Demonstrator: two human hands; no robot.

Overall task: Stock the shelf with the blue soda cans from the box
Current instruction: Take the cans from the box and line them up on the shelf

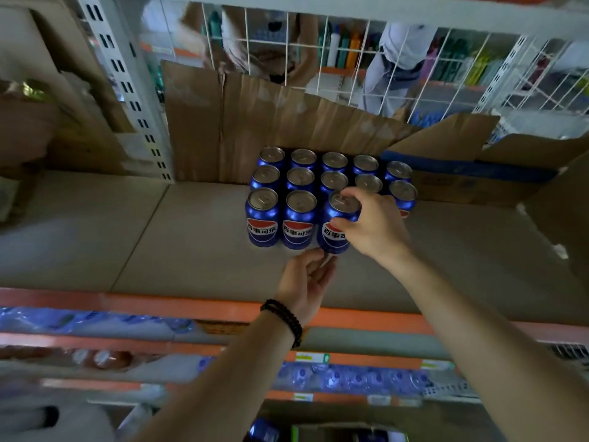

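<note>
Several blue soda cans (299, 180) stand upright in rows on the grey shelf (127, 244). My right hand (373, 226) grips the front-row blue can (334, 228) round its top and side, third from the left. My left hand (307, 282), with a black bead bracelet on the wrist, lies below that can with relaxed fingers that reach its base. At the bottom edge part of another blue can (263, 430) shows; the box it may sit in is mostly out of view.
A brown cardboard sheet (255, 122) leans behind the cans against a white wire grid (366, 59). An opened cardboard box (478, 173) sits at the right of the shelf. An orange shelf edge (159, 306) runs in front; bottled drinks fill lower shelves. Through the grid, people stand in the other aisle.
</note>
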